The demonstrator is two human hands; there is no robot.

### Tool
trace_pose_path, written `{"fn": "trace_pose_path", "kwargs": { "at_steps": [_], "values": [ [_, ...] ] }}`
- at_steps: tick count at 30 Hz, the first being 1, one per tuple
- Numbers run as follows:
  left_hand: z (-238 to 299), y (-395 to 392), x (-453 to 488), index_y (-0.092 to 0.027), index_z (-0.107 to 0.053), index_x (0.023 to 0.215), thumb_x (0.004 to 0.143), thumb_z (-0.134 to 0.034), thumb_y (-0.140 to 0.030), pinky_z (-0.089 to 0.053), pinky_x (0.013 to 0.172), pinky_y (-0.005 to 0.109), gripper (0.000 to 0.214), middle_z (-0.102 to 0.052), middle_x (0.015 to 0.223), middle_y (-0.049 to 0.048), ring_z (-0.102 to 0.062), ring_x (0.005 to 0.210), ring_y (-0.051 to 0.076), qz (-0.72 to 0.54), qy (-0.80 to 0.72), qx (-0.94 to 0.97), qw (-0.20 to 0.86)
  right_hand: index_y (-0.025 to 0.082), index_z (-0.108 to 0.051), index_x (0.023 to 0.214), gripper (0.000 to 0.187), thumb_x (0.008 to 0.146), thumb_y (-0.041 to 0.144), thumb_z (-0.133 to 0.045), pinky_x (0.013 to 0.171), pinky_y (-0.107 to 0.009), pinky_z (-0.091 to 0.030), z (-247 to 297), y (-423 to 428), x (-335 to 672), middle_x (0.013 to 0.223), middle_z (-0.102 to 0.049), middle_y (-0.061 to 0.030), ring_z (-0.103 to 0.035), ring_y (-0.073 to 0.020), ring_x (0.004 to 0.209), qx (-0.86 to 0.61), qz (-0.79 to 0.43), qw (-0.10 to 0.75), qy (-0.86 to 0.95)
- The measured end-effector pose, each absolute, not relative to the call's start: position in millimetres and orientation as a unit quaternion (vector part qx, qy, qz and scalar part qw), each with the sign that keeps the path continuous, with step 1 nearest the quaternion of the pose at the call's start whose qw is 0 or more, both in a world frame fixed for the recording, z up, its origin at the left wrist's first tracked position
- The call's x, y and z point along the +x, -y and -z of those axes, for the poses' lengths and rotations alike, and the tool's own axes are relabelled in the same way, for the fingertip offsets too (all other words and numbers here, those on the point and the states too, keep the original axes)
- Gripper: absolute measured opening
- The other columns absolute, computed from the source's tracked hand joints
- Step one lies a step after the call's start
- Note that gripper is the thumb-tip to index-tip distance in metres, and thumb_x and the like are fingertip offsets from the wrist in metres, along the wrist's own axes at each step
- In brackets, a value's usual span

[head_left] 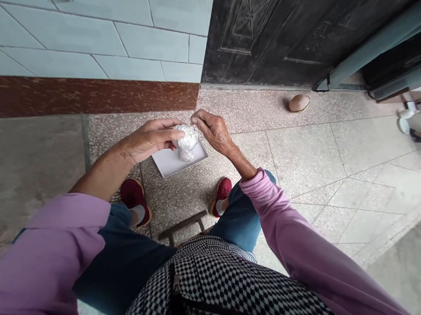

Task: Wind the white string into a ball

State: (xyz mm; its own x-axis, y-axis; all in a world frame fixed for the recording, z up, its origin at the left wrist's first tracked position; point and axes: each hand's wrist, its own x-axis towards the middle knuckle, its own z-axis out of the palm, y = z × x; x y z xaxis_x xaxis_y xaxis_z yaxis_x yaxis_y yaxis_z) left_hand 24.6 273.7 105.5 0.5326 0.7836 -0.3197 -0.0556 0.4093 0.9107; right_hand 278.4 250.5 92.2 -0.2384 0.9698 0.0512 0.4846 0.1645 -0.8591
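I sit low, looking down past my checked apron and blue trousers. My left hand is closed around a white crumpled ball, which looks like bunched cloth or thread. My right hand pinches at the top right of that ball with thumb and forefinger; what it pinches is too fine to make out. Both hands hover above a white flat sheet lying on the speckled floor between my red shoes.
A dark wooden door stands ahead at the right, with a small tan rounded object on the floor before it. A pale tiled wall with a red-brown base band is at the left. A stool's wooden frame shows under my legs.
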Motion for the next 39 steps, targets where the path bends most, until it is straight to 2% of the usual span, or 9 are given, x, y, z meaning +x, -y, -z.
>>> {"fn": "trace_pose_path", "kwargs": {
  "at_steps": [5,10,15,19,25,28,32,36,39],
  "values": [
    [-111.0,-276.7,26.8,-0.023,-0.083,0.109,0.064,-0.117,-0.033,-0.064,0.068,0.032,0.057,-0.084,0.104,0.0078,-0.077,0.086,0.023,-0.358,-0.369,0.413,0.752,0.029,-0.062,0.106,0.050,0.144,0.061,-0.066,0.109,-0.040,-0.064,-84.3,-245.6,264.0,0.106,-0.076,-0.0039,-0.072,-0.0286,0.103,-0.522,-0.397,0.325,0.681],
    [-114.1,-284.1,26.1,-0.026,-0.066,0.107,0.066,-0.109,-0.026,-0.073,0.079,0.037,0.059,-0.085,0.114,0.0050,-0.081,0.100,0.024,-0.430,-0.380,0.379,0.726,0.029,-0.061,0.108,0.038,0.145,0.035,-0.061,0.112,-0.038,-0.060,-79.7,-235.9,253.4,0.110,-0.078,-0.0046,-0.076,-0.0298,0.108,-0.517,-0.377,0.241,0.730],
    [-102.3,-295.1,21.6,-0.026,-0.064,0.107,0.059,-0.109,-0.023,-0.067,0.079,0.035,0.066,-0.083,0.106,0.0016,-0.078,0.098,0.023,-0.477,-0.428,0.389,0.663,0.029,-0.069,0.118,0.027,0.143,0.034,-0.059,0.107,-0.039,-0.060,-90.2,-220.8,251.0,0.111,-0.079,-0.0057,-0.079,-0.0327,0.104,-0.479,-0.367,0.176,0.777],
    [-89.5,-293.7,21.1,-0.026,-0.073,0.110,0.060,-0.116,-0.024,-0.057,0.075,0.032,0.066,-0.081,0.096,-0.0010,-0.071,0.086,0.020,-0.432,-0.468,0.474,0.609,0.030,-0.075,0.119,0.036,0.145,0.048,-0.059,0.111,-0.042,-0.062,-110.3,-226.5,261.8,0.112,-0.082,-0.0070,-0.082,-0.0338,0.108,-0.451,-0.351,0.219,0.791],
    [-95.3,-280.2,24.4,-0.024,-0.084,0.122,0.076,-0.116,-0.043,-0.064,0.085,0.038,0.059,-0.085,0.103,0.0048,-0.080,0.094,0.027,-0.334,-0.429,0.506,0.670,0.033,-0.081,0.106,0.060,0.135,0.083,-0.069,0.100,-0.052,-0.068,-126.0,-274.0,290.1,0.109,-0.083,-0.0100,-0.078,-0.0382,0.108,-0.457,-0.320,0.311,0.769],
    [-102.7,-275.4,26.9,-0.022,-0.087,0.124,0.082,-0.115,-0.048,-0.067,0.090,0.038,0.057,-0.087,0.112,0.0082,-0.080,0.099,0.026,-0.346,-0.394,0.467,0.712,0.034,-0.077,0.095,0.070,0.126,0.097,-0.074,0.095,-0.054,-0.065,-110.2,-295.1,290.9,0.100,-0.081,-0.0114,-0.075,-0.0396,0.107,-0.487,-0.335,0.332,0.735],
    [-102.9,-274.8,29.0,-0.022,-0.085,0.114,0.077,-0.116,-0.046,-0.069,0.084,0.038,0.055,-0.086,0.109,0.0086,-0.081,0.093,0.026,-0.377,-0.364,0.433,0.733,0.036,-0.062,0.084,0.089,0.115,0.119,-0.055,0.088,-0.048,-0.055,-83.7,-300.9,273.0,0.084,-0.067,-0.0070,-0.065,-0.0313,0.097,-0.478,-0.393,0.359,0.699],
    [-99.0,-276.6,28.6,-0.023,-0.082,0.115,0.077,-0.116,-0.046,-0.070,0.084,0.039,0.056,-0.084,0.107,0.0071,-0.083,0.096,0.028,-0.384,-0.357,0.431,0.734,0.037,-0.050,0.082,0.090,0.120,0.118,-0.048,0.084,-0.045,-0.048,-77.3,-293.4,260.3,0.080,-0.056,-0.0032,-0.059,-0.0279,0.094,-0.491,-0.419,0.361,0.673],
    [-102.8,-279.1,28.8,-0.025,-0.083,0.119,0.076,-0.115,-0.044,-0.071,0.091,0.042,0.057,-0.085,0.113,0.0072,-0.084,0.110,0.031,-0.397,-0.355,0.423,0.733,0.036,-0.046,0.081,0.087,0.129,0.108,-0.048,0.084,-0.044,-0.047,-80.1,-288.5,260.9,0.083,-0.058,-0.0036,-0.060,-0.0275,0.093,-0.484,-0.424,0.362,0.675]
  ]
}}
